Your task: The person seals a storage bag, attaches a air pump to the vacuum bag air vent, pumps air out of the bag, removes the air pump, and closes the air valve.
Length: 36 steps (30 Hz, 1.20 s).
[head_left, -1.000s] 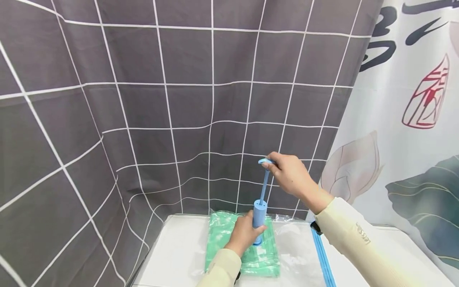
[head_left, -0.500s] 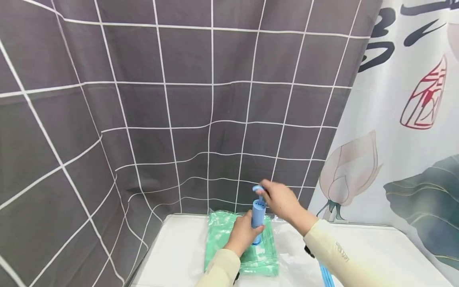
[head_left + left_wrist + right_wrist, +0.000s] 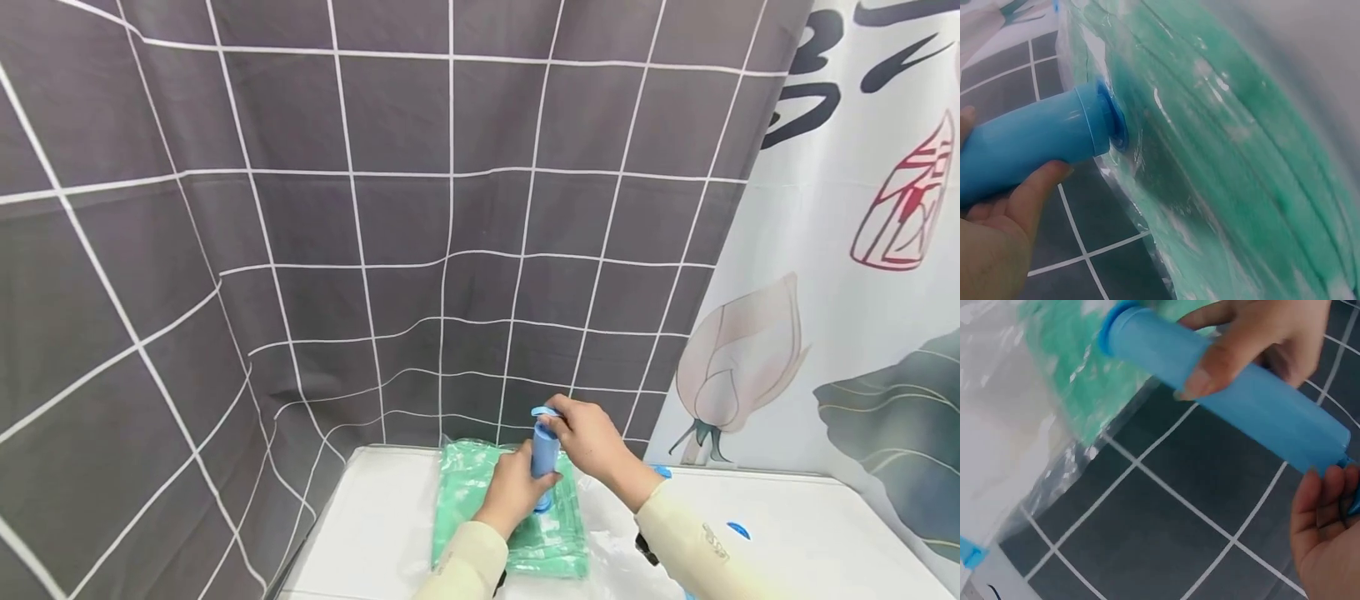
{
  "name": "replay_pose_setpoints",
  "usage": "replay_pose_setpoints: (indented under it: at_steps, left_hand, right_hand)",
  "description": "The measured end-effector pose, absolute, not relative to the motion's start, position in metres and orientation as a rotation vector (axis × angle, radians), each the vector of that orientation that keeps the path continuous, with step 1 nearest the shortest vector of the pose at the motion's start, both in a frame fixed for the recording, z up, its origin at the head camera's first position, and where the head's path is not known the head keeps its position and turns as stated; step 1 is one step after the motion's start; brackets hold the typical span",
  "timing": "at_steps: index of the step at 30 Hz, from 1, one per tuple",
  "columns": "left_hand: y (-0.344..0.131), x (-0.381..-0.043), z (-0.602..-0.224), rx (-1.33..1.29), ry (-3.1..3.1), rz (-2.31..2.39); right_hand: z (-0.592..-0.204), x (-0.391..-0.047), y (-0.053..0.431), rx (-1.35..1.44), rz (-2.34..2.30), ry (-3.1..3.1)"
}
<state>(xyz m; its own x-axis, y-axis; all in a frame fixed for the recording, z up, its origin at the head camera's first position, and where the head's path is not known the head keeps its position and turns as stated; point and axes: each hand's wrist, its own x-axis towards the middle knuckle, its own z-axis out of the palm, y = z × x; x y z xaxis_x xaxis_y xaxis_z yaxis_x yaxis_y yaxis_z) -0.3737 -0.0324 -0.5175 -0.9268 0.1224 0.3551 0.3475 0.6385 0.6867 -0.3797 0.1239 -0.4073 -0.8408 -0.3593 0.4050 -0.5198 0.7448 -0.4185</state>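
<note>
A blue hand pump [image 3: 546, 450] stands upright on the valve of a clear vacuum storage bag [image 3: 1166, 100] with folded green cloth inside. My left hand [image 3: 512, 486] grips the pump's cylinder low down, thumb and fingers round it. Above it, my right hand [image 3: 596, 437] holds the pump's handle [image 3: 545, 412], which sits down close to the cylinder's top. In the left wrist view the pump's end meets the round blue valve [image 3: 1119, 122] on the bag. The right wrist view shows the whole blue cylinder between both hands.
The bag lies on a white tabletop [image 3: 375, 500]. Its unfilled clear part spreads right under my right forearm. Small blue pieces, one a clip [image 3: 738, 530], show near that sleeve. A grey grid-patterned curtain [image 3: 397, 225] hangs behind, beside a white printed one [image 3: 750, 358].
My right hand has moved down with the pump handle, and the rod has slid into the cylinder. The left hand keeps its grip on the cylinder.
</note>
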Motion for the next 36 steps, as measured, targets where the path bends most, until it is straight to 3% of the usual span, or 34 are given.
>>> replay_pose_setpoints:
  at_steps: [15, 21, 29, 36]
  left_hand:
    - [-0.036, -0.383, -0.519, -0.339, -2.558, -1.104]
    - [-0.034, -0.379, -0.527, -0.323, -2.567, -1.103]
    - [-0.035, -0.373, -0.522, -0.332, -2.55, -1.117]
    - [-0.031, -0.374, -0.519, -0.336, -2.597, -1.191]
  right_hand:
    - [-0.325, -0.376, 0.125, 0.743, 0.722, -2.475]
    - [-0.309, -0.376, 0.127, 0.731, 0.698, -2.47]
    - [-0.316, -0.377, 0.119, 0.675, 0.659, -2.509]
    - [-0.366, -0.38, 0.121, 0.659, 0.666, -2.624]
